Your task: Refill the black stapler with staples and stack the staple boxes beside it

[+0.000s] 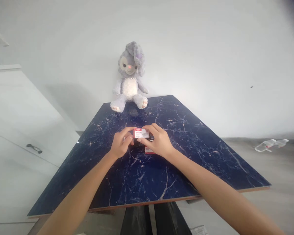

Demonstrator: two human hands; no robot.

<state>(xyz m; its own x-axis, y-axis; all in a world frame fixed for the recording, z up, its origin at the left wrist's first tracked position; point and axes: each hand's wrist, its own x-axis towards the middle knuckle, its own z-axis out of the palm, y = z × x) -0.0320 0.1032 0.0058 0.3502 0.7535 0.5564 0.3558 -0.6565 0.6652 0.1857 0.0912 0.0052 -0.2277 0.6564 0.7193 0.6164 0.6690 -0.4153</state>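
Note:
A small red and white box [140, 133] is held between my two hands over the middle of the table. My left hand [122, 142] is closed at the box's left end, thumb and forefinger pinching it. My right hand [159, 138] grips the right end, with the thumb along the lower edge and the fingers on top. Below my right hand, partly covered by it, lies a second red and white box [149, 150]. Some dark item shows between and behind the boxes, but I cannot make out what it is.
The table [198, 156] has a dark blue marbled top with a brown edge. At its far side a grey plush rabbit [130, 88] sits against the wall. A white cabinet [17, 137] stands left. Clear plastic bottles [266, 145] lie on the floor at right.

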